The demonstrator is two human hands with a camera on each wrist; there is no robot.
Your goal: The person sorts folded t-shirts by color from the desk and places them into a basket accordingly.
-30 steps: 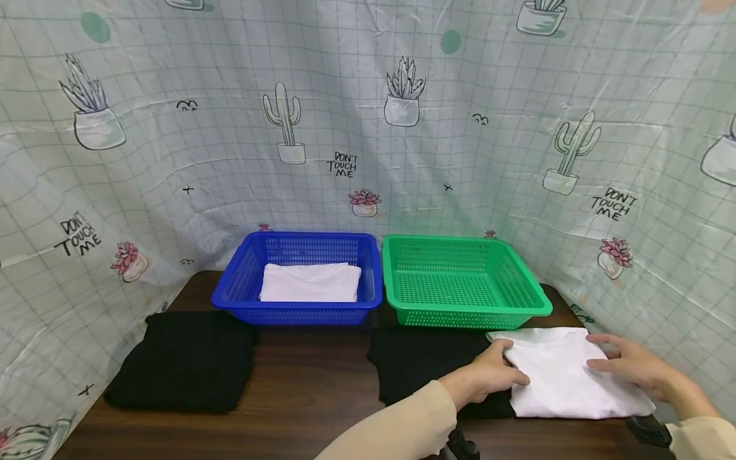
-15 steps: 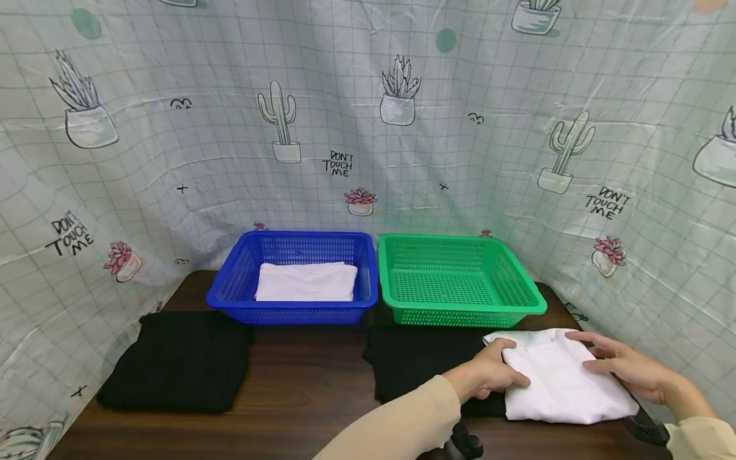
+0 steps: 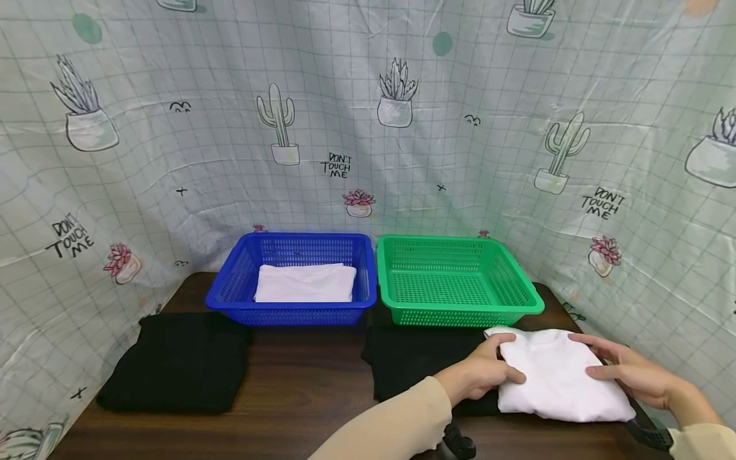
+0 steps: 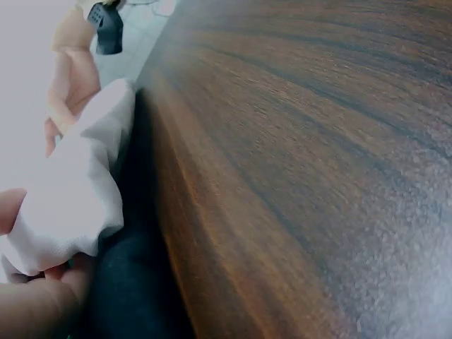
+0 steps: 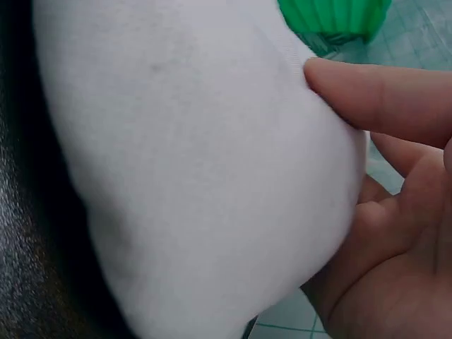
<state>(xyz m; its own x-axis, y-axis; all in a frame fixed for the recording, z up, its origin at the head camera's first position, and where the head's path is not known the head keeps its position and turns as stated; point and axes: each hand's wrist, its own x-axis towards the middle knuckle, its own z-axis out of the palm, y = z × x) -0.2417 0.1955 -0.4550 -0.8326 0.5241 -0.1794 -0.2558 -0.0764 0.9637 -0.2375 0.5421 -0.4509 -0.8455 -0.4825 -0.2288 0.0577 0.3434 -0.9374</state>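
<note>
A folded white T-shirt (image 3: 558,380), with a curved neckline along its far side, is held between both hands at the right of the table. My left hand (image 3: 483,369) pinches its left edge, thumb on top and fingers beneath, as the left wrist view shows. At the opposite edge, my right hand (image 3: 639,372) grips with the thumb over the cloth (image 5: 212,155) and other fingers at the side and below, partly hidden. Dark folded fabric (image 3: 428,364) lies beside and partly under the white one.
Behind the hands stands a green basket (image 3: 460,313) with nothing in it. Left of it, a blue basket (image 3: 290,313) holds another folded white garment (image 3: 305,284). A black folded garment (image 3: 178,364) lies on the brown table (image 3: 305,383) at left. A patterned curtain encloses the back and sides.
The hands have gathered the white T-shirt inward, and it now bulges and looks slightly raised. Its right edge has shifted left. The right hand has moved in closer around that edge.
</note>
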